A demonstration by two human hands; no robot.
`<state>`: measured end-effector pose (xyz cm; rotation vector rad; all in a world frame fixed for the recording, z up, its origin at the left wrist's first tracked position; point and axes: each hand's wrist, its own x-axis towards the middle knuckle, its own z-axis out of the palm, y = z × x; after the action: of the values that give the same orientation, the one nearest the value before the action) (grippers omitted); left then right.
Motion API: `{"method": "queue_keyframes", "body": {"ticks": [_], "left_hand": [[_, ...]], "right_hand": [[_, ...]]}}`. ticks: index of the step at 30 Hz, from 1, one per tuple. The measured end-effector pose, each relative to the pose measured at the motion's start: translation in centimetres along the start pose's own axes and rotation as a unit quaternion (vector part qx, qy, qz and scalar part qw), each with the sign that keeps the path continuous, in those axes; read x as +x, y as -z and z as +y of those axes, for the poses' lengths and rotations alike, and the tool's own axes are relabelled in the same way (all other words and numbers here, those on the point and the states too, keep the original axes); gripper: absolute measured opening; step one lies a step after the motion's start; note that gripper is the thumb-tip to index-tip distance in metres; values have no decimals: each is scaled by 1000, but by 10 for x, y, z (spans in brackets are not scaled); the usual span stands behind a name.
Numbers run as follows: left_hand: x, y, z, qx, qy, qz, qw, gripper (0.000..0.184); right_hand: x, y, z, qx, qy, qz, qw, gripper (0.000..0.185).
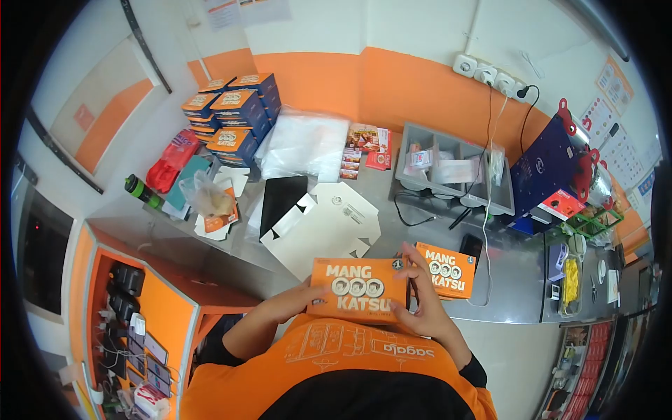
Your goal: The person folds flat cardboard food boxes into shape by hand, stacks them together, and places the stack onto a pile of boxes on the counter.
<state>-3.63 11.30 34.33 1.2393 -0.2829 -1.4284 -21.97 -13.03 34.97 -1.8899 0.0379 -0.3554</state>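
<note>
Close to my body, both hands hold an orange box [359, 269] printed "MANG KATSU". My left hand [302, 299] grips its left end, with the thumb on the front. At the right end my right hand [418, 297] has its thumb on the face and its fingers over the edge. A second orange box [448, 269] of the same print lies on the counter just right of my right hand. Beyond the held box, an unfolded white box blank [329, 227] rests on the counter, beside a black flat item [281, 199].
Stacked orange-and-blue boxes [238, 112] stand at the back left, beside clear plastic bags [304, 143]. A grey divided tray [455, 182] sits at the back right, next to a dark blue machine [546, 171]. Cables hang over the counter [514, 280]. An orange shelf [164, 308] is at lower left.
</note>
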Motion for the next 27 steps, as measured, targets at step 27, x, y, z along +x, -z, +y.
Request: {"method": "queue_keyframes", "body": {"ticks": [27], "left_hand": [[48, 10, -33, 96, -697, 119, 701, 78]], "right_hand": [[68, 2, -58, -250, 333, 118, 901, 69]]}}
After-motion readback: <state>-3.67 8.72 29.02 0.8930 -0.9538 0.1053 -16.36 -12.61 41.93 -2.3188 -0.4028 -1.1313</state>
